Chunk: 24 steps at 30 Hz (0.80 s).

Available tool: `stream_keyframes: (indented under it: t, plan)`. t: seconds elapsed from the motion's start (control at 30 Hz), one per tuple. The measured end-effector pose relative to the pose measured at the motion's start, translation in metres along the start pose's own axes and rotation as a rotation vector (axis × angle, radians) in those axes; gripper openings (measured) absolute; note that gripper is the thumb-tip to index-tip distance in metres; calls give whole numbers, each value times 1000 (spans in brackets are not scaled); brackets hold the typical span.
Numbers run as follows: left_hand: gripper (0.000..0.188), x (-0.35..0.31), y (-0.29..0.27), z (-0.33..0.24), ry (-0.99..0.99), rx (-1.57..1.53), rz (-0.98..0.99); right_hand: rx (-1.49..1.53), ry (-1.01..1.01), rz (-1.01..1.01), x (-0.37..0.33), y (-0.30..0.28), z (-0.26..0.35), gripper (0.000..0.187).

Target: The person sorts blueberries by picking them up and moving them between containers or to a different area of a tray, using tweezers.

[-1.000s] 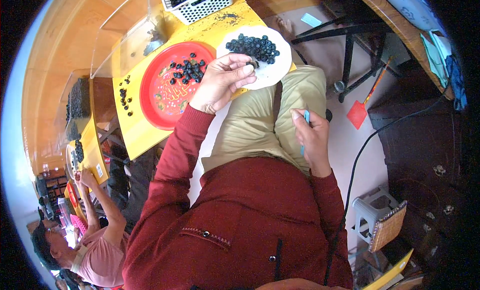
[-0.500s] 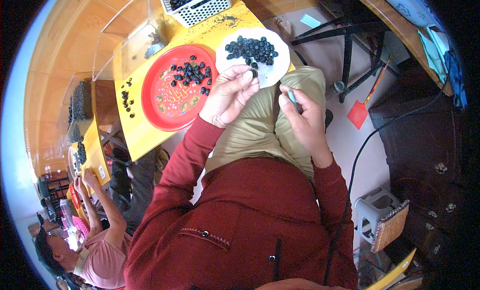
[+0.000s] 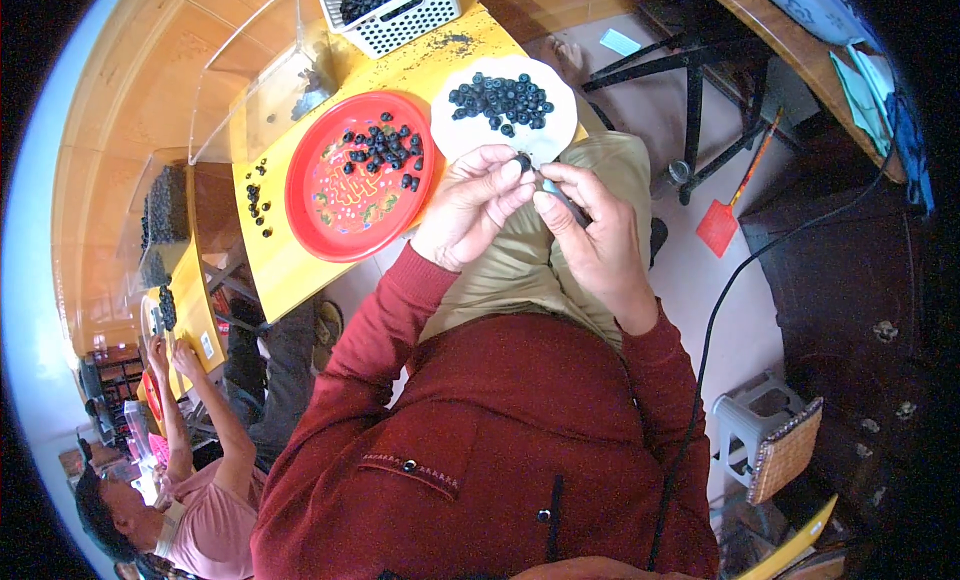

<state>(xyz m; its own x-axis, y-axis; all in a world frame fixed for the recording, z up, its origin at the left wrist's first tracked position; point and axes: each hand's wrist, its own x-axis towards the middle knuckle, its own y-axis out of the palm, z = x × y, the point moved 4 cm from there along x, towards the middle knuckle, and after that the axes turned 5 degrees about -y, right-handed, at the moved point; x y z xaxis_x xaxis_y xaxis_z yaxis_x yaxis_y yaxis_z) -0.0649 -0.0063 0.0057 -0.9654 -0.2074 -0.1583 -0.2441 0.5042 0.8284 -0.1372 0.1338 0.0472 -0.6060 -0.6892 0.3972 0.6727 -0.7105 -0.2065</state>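
My left hand (image 3: 470, 205) pinches a small round black bead (image 3: 523, 163) between thumb and fingertips, just off the near edge of a white plate (image 3: 455, 138). In my right hand (image 3: 605, 235) is a slim tool (image 3: 572, 208) with a teal and dark handle. Its tip end points at the bead, and too little shows to tell whether they touch. Many similar dark beads (image 3: 505, 100) lie heaped on the white plate. Left of it, a red plate (image 3: 312, 220) with a printed pattern carries another scattered group of black beads (image 3: 383, 148).
Beyond the plates, a white perforated basket (image 3: 415, 28) of dark pieces stands on the yellow table (image 3: 285, 280). Loose beads (image 3: 256, 202) and dark crumbs lie there too. A co-worker (image 3: 205, 480) sits at the left. A black cable (image 3: 715, 320) and grey stool (image 3: 755, 415) are at right.
My right hand has moved left and up, bringing the tool to the bead. My left hand has shifted slightly right and down, still holding the bead.
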Motion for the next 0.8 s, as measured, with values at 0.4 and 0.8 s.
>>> stream_keyframes:
  t: [0.4,0.8]
  plan:
    - [14,-3,8,9,32,4,45,-32,-55,-49,-4,-3,3,24]
    - [11,-9,21,11,72,65,65,30,-60,-83,-8,-9,12,25]
